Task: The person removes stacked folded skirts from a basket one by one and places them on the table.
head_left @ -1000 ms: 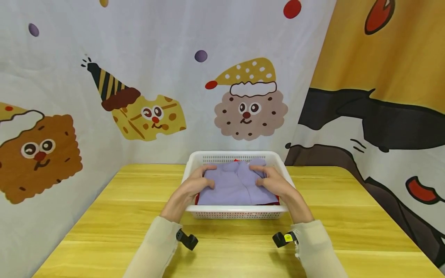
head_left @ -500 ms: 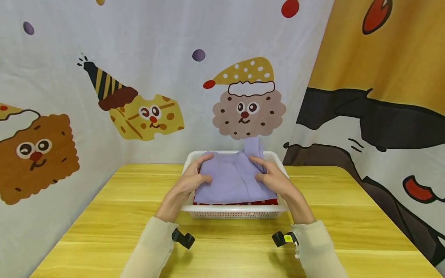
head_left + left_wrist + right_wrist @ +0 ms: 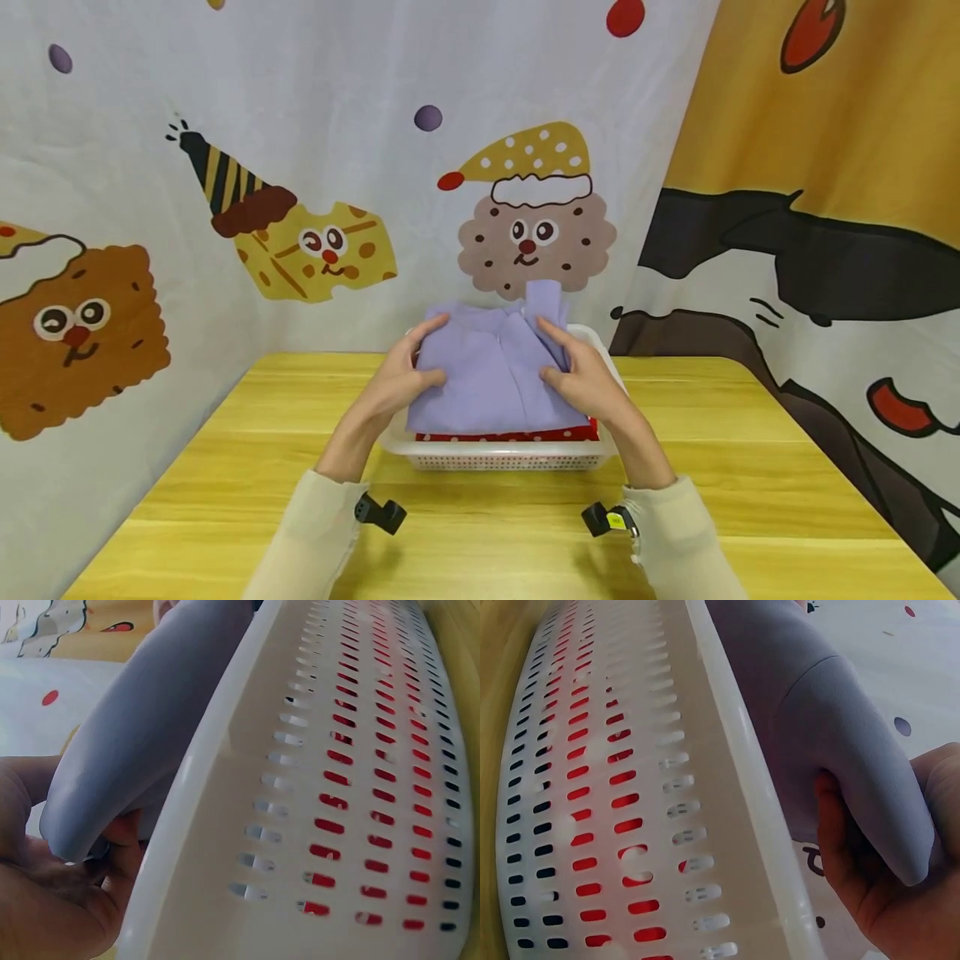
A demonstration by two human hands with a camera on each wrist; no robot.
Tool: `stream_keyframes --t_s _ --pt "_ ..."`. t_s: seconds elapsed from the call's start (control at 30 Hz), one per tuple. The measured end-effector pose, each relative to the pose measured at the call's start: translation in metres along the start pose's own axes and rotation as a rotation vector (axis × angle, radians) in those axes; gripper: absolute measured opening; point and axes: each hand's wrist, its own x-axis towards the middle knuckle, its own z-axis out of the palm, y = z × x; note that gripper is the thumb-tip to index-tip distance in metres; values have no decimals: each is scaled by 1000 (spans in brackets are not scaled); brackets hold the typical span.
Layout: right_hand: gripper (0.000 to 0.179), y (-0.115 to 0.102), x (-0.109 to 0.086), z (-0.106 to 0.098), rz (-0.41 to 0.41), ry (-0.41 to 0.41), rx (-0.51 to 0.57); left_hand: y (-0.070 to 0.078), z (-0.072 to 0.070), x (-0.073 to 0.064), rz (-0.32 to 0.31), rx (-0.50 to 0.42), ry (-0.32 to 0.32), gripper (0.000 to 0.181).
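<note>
A folded lavender garment (image 3: 487, 367) is held between both hands above a white perforated plastic basket (image 3: 510, 460). My left hand (image 3: 396, 375) grips its left edge, thumb on top and the other fingers underneath. On the opposite edge, my right hand (image 3: 588, 379) pinches it in the same way. Both wrist views show the cloth's thick folded edge (image 3: 142, 727) raised over the basket's rim (image 3: 742, 742). Below it in the basket lies red cloth with white dots (image 3: 525, 436), mostly covered; its red also shows through the slots.
The basket stands on a yellow wood-grain table (image 3: 300, 417), near its far edge. Behind hangs a curtain (image 3: 345, 100) printed with cartoon biscuits and cheese. Each wrist carries a small black camera (image 3: 381, 512).
The lavender garment has risen out of the basket in both hands, moving up and slightly left. More of the red dotted cloth beneath it has come into view.
</note>
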Motion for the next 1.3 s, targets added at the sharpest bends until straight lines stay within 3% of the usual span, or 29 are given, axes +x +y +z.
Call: stream_keyframes --t_s 0.3,0.63,0.87,1.07,1.3 --pt "73 -5 -1 6 -31 38 46 13 -4 -8 56 17 41 88" --pt "74 -15 2 22 -62 47 90 18 -20 -26 39 77 98 86" --pt "76 -27 0 39 -80 18 83 10 -38 -44 23 52 82 85" --pt "79 -43 2 59 -58 -19 87 -2 -63 -58 22 2 78 84" --pt "79 -60 9 84 -77 -71 142 -18 -92 -75 57 -158 66 81"
